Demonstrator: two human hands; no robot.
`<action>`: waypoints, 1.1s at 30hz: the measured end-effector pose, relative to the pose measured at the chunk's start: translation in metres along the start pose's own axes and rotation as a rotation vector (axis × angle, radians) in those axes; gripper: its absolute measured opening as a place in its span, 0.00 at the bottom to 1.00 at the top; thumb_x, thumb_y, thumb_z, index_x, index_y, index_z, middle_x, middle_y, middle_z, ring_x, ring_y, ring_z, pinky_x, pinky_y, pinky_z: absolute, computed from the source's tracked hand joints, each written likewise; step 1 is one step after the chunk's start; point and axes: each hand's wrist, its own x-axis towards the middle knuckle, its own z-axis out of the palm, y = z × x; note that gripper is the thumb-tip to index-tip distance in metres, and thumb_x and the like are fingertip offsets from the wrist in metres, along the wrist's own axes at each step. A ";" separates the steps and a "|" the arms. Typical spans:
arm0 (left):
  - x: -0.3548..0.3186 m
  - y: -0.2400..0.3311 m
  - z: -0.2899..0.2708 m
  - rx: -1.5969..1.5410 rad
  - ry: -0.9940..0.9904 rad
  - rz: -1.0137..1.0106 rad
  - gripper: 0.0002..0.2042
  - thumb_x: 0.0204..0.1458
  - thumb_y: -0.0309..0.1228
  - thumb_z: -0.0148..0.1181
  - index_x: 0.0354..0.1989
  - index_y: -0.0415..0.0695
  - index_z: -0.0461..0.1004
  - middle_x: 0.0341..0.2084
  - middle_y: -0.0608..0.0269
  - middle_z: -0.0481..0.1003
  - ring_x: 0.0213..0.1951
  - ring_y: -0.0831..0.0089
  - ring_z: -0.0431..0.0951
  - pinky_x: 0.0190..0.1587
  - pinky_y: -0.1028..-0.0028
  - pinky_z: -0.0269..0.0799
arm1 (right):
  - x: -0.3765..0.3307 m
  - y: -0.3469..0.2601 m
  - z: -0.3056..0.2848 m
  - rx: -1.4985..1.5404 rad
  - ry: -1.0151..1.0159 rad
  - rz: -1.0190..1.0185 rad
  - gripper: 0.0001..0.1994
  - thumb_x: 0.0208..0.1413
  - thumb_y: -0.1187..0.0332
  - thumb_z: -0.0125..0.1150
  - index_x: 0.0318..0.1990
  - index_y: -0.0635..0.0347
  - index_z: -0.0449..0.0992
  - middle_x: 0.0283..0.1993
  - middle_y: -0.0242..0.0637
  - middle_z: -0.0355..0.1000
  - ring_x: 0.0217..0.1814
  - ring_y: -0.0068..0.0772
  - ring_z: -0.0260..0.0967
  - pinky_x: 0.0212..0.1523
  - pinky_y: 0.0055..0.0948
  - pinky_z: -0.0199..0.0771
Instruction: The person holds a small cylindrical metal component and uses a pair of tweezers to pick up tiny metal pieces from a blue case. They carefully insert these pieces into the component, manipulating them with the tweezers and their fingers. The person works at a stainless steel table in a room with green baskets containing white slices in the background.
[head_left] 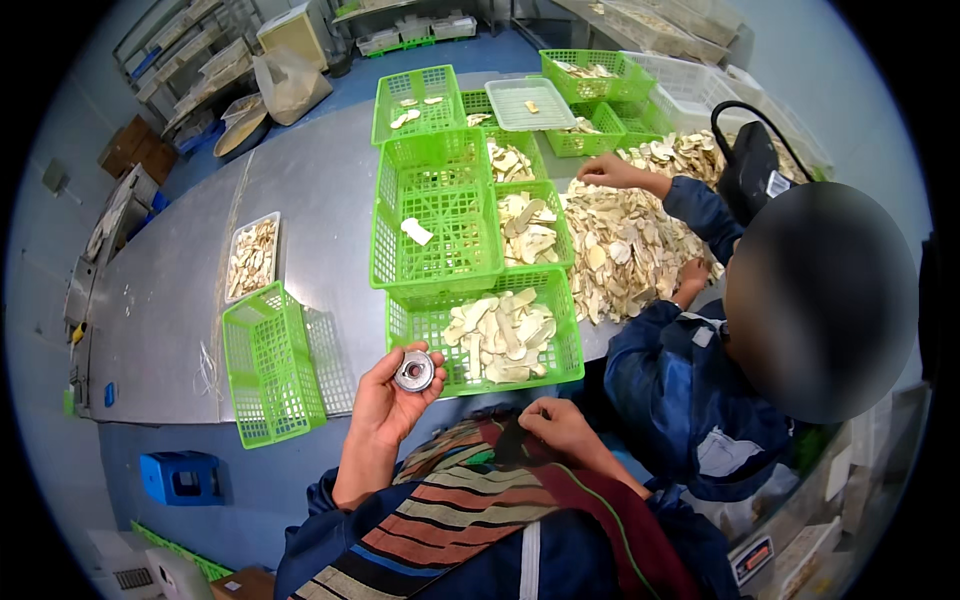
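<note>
My left hand (390,398) is closed around a round silver metal disc (414,371) with a hole in its middle, held up at the near edge of the table. Curled at the front of my striped apron (470,495), my right hand (562,428) has its fingers pressed together beside a dark patch; what they hold, if anything, I cannot make out. Just beyond my hands stands a green basket (572,345) with pale mushroom slices (500,335) in it. Behind that, another green basket (383,235) holds a single white piece (416,232).
A co-worker (665,370) at the right reaches over a large heap of mushroom slices (630,245). Leftward, a tilted green basket (262,365) overhangs the table edge near a white tray (253,257) of slices. A blue stool (180,478) stands on the floor.
</note>
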 end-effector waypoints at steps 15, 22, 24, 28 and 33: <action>-0.002 -0.004 0.000 0.014 0.022 0.017 0.16 0.58 0.34 0.44 0.45 0.32 0.65 0.39 0.41 0.70 0.38 0.54 0.73 0.40 0.64 0.75 | 0.018 0.002 -0.009 -0.006 0.072 -0.080 0.10 0.50 0.67 0.59 0.28 0.67 0.74 0.20 0.29 0.69 0.22 0.16 0.62 0.24 0.20 0.64; -0.009 0.003 -0.004 -0.005 0.059 0.048 0.16 0.58 0.35 0.45 0.45 0.33 0.65 0.38 0.41 0.70 0.37 0.54 0.74 0.40 0.64 0.75 | 0.075 -0.051 -0.001 0.008 0.297 -0.303 0.12 0.50 0.64 0.60 0.34 0.66 0.76 0.22 0.32 0.71 0.24 0.20 0.65 0.28 0.22 0.66; -0.012 0.005 -0.005 -0.007 0.082 0.061 0.16 0.58 0.35 0.45 0.45 0.33 0.65 0.38 0.41 0.70 0.37 0.54 0.73 0.40 0.64 0.74 | 0.097 -0.063 0.003 -0.083 0.424 -0.403 0.15 0.49 0.61 0.61 0.35 0.66 0.76 0.24 0.37 0.72 0.25 0.26 0.68 0.31 0.25 0.68; -0.021 0.010 -0.008 -0.020 0.116 0.083 0.16 0.59 0.35 0.44 0.46 0.32 0.65 0.38 0.41 0.70 0.37 0.54 0.73 0.40 0.63 0.74 | 0.136 -0.085 0.012 -0.378 0.581 -0.251 0.24 0.49 0.47 0.54 0.35 0.64 0.76 0.26 0.47 0.73 0.33 0.46 0.71 0.37 0.37 0.69; -0.028 0.021 -0.015 -0.023 0.124 0.114 0.15 0.59 0.35 0.43 0.45 0.34 0.65 0.38 0.42 0.71 0.37 0.54 0.74 0.40 0.64 0.75 | 0.175 -0.094 0.004 -0.320 0.477 -0.175 0.23 0.49 0.48 0.55 0.29 0.64 0.76 0.25 0.46 0.72 0.31 0.45 0.70 0.35 0.38 0.68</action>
